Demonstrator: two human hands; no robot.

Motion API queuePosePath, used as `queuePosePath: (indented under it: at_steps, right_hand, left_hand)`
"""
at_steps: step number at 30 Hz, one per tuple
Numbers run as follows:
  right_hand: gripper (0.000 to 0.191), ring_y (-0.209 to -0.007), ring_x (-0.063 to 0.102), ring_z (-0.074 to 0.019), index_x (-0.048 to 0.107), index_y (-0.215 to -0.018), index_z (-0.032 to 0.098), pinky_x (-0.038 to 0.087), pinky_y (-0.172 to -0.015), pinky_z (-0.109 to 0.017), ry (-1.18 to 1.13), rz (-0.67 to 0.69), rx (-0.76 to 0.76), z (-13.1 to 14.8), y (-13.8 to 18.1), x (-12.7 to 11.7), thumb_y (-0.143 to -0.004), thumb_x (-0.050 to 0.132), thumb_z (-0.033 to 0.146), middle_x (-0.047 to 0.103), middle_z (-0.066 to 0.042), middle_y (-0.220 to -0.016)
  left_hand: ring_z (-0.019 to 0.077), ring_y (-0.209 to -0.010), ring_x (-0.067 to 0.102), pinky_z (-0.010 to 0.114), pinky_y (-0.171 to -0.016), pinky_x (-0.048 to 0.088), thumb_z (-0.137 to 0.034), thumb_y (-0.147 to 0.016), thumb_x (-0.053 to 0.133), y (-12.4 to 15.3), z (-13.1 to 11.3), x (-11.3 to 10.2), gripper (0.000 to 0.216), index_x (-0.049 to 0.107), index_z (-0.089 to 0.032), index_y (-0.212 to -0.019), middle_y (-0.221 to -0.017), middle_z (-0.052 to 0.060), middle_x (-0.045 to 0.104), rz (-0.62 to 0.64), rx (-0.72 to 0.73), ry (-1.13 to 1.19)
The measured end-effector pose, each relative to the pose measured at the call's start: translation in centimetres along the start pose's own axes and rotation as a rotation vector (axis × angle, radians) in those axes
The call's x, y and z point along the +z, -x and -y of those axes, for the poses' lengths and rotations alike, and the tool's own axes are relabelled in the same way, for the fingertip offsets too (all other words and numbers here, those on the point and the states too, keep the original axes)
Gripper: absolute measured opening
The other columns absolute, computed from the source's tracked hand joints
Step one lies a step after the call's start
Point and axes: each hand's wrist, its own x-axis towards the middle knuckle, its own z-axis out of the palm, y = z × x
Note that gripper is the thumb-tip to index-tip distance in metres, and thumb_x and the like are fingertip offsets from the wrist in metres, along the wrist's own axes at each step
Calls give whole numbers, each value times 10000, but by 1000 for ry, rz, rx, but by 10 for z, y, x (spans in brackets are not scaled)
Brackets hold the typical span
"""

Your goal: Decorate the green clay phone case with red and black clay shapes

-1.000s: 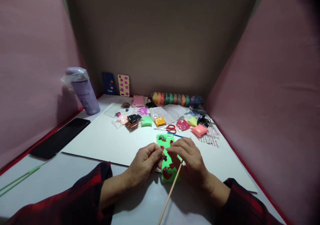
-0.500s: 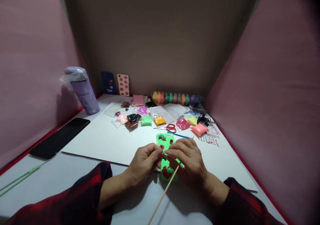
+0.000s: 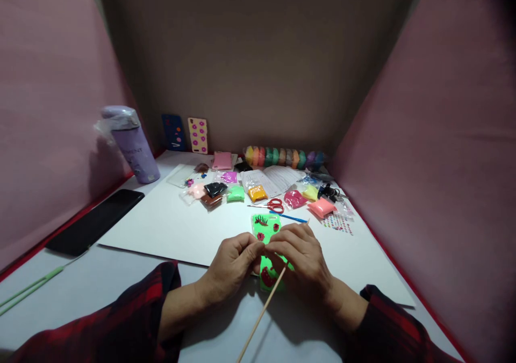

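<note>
A phone case [image 3: 267,280] covered in bright green, with dark red shapes on it, lies in front of me, partly hidden by both hands. Above its left edge my left hand [image 3: 236,261] is closed in a pinch; whatever sits between the fingertips is too small to make out. My right hand [image 3: 300,255] is bent over the case's right side, its fingertips meeting those of the left. A thin wooden stick [image 3: 263,310] passes through the right hand, its long end slanting down towards me and its tip showing above the knuckles.
Scissors [image 3: 276,205] and a blue tool [image 3: 288,217] lie beyond the case on a white board [image 3: 161,237]. Several clay packets, including an orange one [image 3: 258,193], stretch behind them. A purple bottle [image 3: 135,148], black phone [image 3: 97,220] and green-handled tool [image 3: 36,287] are at left.
The fingertips of both hands have shifted slightly against each other, and the stick's tip has moved a little to the left. The case stays in place.
</note>
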Motion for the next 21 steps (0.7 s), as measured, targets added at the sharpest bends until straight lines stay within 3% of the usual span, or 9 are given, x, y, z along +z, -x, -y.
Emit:
queuePosePath:
  at_steps: [7, 13, 21]
  right_hand:
    - [94, -741, 568, -186, 619, -831, 157, 399, -657, -341, -1, 11, -12, 0, 3, 1, -807, 586, 72, 690, -55, -758]
    - [49, -761, 562, -206, 614, -832, 153, 391, -669, -353, 2, 13, 22, -2, 8, 3, -795, 621, 122, 683, -63, -771]
    - [79, -705, 541, -182, 591, -800, 170, 385, -636, -324, 51, -13, 6, -3, 6, 4, -778, 588, 94, 663, -43, -716]
  left_hand:
    - [86, -506, 417, 216, -511, 324, -470, -897, 509, 0, 0, 1, 413, 521, -141, -648, -552, -11, 541, -15, -3, -15]
    - [75, -487, 394, 212, -491, 307, -441, -909, 517, 1, 1, 1, 362, 541, -141, -707, -578, -16, 548, 44, -21, 84]
    - [110, -587, 502, 236, -583, 393, -416, -897, 548, 2, 1, 1, 321, 552, -138, -737, -635, -3, 549, 85, 5, 100]
